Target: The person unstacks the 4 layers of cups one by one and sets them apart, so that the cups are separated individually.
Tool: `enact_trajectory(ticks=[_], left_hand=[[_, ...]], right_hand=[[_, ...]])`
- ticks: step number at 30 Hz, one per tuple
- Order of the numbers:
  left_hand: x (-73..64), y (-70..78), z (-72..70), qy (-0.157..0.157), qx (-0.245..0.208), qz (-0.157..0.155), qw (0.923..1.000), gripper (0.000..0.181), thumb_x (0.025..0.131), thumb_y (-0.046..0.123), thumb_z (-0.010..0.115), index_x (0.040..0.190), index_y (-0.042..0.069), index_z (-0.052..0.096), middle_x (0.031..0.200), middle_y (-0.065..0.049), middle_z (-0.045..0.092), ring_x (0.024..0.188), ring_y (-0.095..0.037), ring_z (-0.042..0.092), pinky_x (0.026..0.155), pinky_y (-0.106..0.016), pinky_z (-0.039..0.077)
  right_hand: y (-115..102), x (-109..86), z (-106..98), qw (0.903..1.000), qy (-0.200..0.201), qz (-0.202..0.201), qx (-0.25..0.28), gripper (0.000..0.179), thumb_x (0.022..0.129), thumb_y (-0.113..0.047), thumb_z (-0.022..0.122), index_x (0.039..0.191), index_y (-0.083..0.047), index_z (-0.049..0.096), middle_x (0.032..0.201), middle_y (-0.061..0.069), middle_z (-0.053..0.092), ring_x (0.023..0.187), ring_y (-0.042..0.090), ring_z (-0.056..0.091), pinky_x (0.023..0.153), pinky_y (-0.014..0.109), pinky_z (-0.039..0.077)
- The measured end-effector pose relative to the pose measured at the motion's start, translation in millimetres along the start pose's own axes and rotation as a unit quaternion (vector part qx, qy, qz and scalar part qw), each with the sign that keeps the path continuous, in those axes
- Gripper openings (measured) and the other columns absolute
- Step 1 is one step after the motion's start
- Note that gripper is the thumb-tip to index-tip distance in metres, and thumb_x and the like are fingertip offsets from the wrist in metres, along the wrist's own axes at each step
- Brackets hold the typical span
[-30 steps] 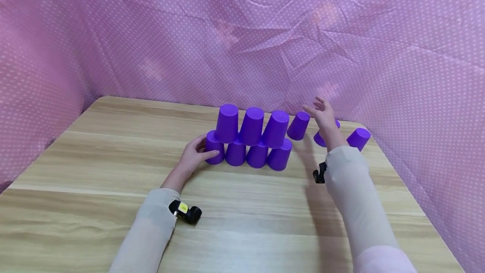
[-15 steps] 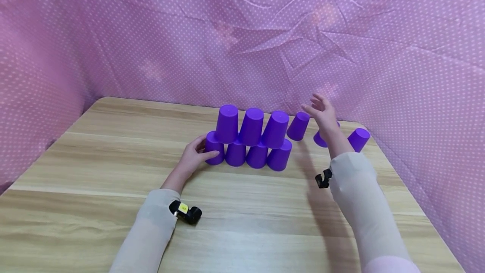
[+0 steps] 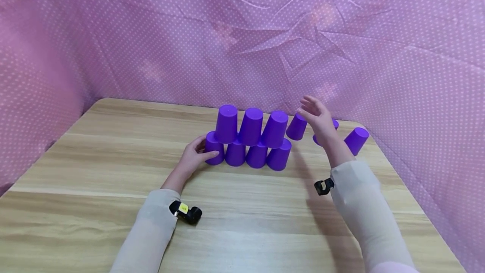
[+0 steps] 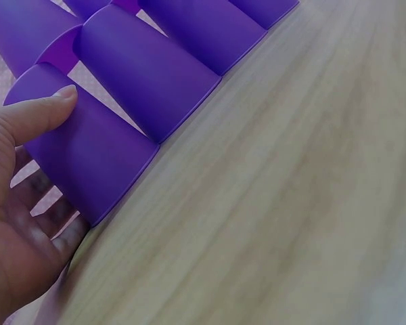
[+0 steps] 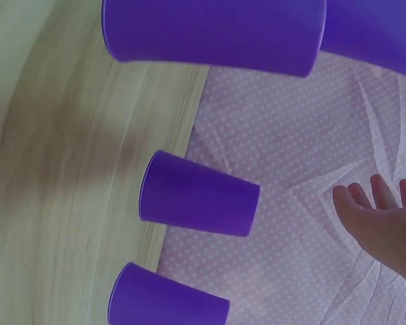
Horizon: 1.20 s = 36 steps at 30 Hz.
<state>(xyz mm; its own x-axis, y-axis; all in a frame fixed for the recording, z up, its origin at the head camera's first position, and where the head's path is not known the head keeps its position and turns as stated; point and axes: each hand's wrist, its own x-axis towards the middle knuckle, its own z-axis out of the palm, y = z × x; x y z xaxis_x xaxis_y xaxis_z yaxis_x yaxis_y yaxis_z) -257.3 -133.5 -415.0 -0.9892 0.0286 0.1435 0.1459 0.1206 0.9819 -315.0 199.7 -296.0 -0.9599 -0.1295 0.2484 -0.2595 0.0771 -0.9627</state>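
Note:
Purple cups stand upside down in two tiers on the table. My left hand (image 3: 189,160) holds the leftmost bottom cup (image 4: 95,156), thumb across its front and fingers round the far side. Three cups sit above, the left one (image 3: 227,124), the middle one (image 3: 251,127) and the right one (image 3: 274,129), bridging the bottom row. My right hand (image 3: 319,120) hovers with nothing in it, fingers spread and slightly bent, near a loose cup (image 3: 296,129) right of the stack. In the right wrist view this hand (image 5: 386,227) is apart from every cup.
Two more loose purple cups stand farther right, one mostly hidden by my right forearm and the other (image 3: 356,141) near the right table edge. The wooden table (image 3: 242,222) is surrounded by pink dotted cloth (image 3: 189,45). Each wrist carries a small black camera (image 3: 185,212).
My right hand has shifted slightly left and lower, now overlapping the nearest loose cup in the head view. The left hand and the stacked cups have stayed in place.

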Motion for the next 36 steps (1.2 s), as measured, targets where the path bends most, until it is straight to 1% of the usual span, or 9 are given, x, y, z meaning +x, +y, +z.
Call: enact_trajectory(ticks=[4, 8, 11, 17, 22, 26, 29, 33, 36], left_hand=[[0.2, -1.0, 0.2, 0.003, 0.000, 0.001, 1.0000, 0.060, 0.072, 0.009, 0.069, 0.125, 0.003, 0.042, 0.118, -0.018, 0.047, 0.108, -0.026, 0.042, 0.093, -0.035, 0.033], [-0.1, -0.6, 0.4, 0.005, 0.001, -0.001, 1.0000, 0.060, 0.072, 0.010, 0.069, 0.125, 0.004, 0.043, 0.117, -0.017, 0.048, 0.107, -0.026, 0.043, 0.093, -0.035, 0.033], [-0.5, -0.1, 0.4, 0.005, -0.003, -0.003, 1.0000, 0.060, 0.071, 0.011, 0.070, 0.125, 0.004, 0.043, 0.117, -0.017, 0.048, 0.108, -0.025, 0.042, 0.092, -0.035, 0.033], [-1.9, 2.0, 0.6, -0.001, -0.014, -0.006, 0.9999, 0.061, 0.072, 0.011, 0.070, 0.126, 0.004, 0.042, 0.119, -0.017, 0.046, 0.109, -0.026, 0.041, 0.093, -0.035, 0.032], [-2.7, 4.4, 1.0, -0.007, -0.019, -0.017, 0.9997, 0.062, 0.072, 0.011, 0.069, 0.127, 0.005, 0.040, 0.121, -0.017, 0.044, 0.111, -0.026, 0.040, 0.095, -0.035, 0.031], [-3.0, 5.3, 1.3, -0.007, -0.021, -0.021, 0.9995, 0.062, 0.073, 0.007, 0.068, 0.128, 0.002, 0.039, 0.122, -0.020, 0.043, 0.112, -0.029, 0.038, 0.095, -0.037, 0.029], [-3.4, 5.2, 1.4, -0.007, -0.023, -0.026, 0.9994, 0.062, 0.074, 0.005, 0.067, 0.128, 0.001, 0.038, 0.123, -0.021, 0.042, 0.113, -0.030, 0.038, 0.096, -0.038, 0.029], [-5.5, 5.5, 1.8, -0.007, -0.019, -0.027, 0.9994, 0.063, 0.073, 0.009, 0.069, 0.128, 0.003, 0.038, 0.123, -0.018, 0.042, 0.113, -0.027, 0.038, 0.096, -0.036, 0.029], [-9.8, 12.2, 3.3, -0.006, -0.014, -0.025, 0.9996, 0.063, 0.074, 0.009, 0.068, 0.128, 0.002, 0.038, 0.123, -0.019, 0.042, 0.112, -0.028, 0.038, 0.096, -0.036, 0.029]], right_hand=[[2.8, -5.6, 3.7, 0.9990, -0.044, -0.010, 0.008, 0.054, 0.081, -0.008, 0.058, 0.129, 0.000, 0.033, 0.129, 0.016, 0.038, 0.118, 0.027, 0.033, 0.098, 0.037, 0.026], [7.0, -11.1, 7.3, 0.9952, -0.097, -0.012, 0.007, 0.054, 0.082, -0.009, 0.058, 0.130, -0.001, 0.033, 0.129, 0.016, 0.038, 0.119, 0.029, 0.031, 0.098, 0.039, 0.026], [9.9, -13.3, 10.5, 0.9928, -0.119, -0.009, 0.009, 0.053, 0.082, -0.008, 0.057, 0.130, -0.002, 0.033, 0.129, 0.017, 0.038, 0.118, 0.029, 0.032, 0.097, 0.037, 0.026], [13.8, -17.9, 16.7, 0.9920, -0.125, 0.013, 0.015, 0.054, 0.082, -0.005, 0.056, 0.130, -0.001, 0.032, 0.126, 0.016, 0.040, 0.113, 0.024, 0.038, 0.094, 0.035, 0.032], [18.3, -20.9, 20.8, 0.9910, -0.129, 0.027, 0.021, 0.053, 0.081, -0.002, 0.055, 0.129, 0.000, 0.033, 0.114, 0.008, 0.048, 0.106, 0.024, 0.042, 0.089, 0.033, 0.037], [20.1, -22.6, 24.3, 0.9909, -0.130, 0.027, 0.022, 0.054, 0.079, -0.003, 0.058, 0.127, 0.001, 0.034, 0.106, 0.004, 0.052, 0.101, 0.022, 0.045, 0.087, 0.032, 0.038], [20.9, -23.6, 26.4, 0.9906, -0.132, 0.026, 0.021, 0.056, 0.078, -0.004, 0.060, 0.128, 0.001, 0.034, 0.107, 0.005, 0.052, 0.101, 0.021, 0.045, 0.088, 0.033, 0.037], [21.9, -24.6, 28.7, 0.9904, -0.135, 0.026, 0.019, 0.056, 0.078, -0.004, 0.061, 0.127, -0.001, 0.036, 0.108, 0.007, 0.052, 0.100, 0.021, 0.046, 0.088, 0.033, 0.037], [22.0, -25.2, 30.1, 0.9908, -0.132, 0.024, 0.017, 0.053, 0.078, -0.003, 0.061, 0.126, -0.001, 0.038, 0.105, 0.006, 0.053, 0.097, 0.020, 0.047, 0.086, 0.033, 0.038]])
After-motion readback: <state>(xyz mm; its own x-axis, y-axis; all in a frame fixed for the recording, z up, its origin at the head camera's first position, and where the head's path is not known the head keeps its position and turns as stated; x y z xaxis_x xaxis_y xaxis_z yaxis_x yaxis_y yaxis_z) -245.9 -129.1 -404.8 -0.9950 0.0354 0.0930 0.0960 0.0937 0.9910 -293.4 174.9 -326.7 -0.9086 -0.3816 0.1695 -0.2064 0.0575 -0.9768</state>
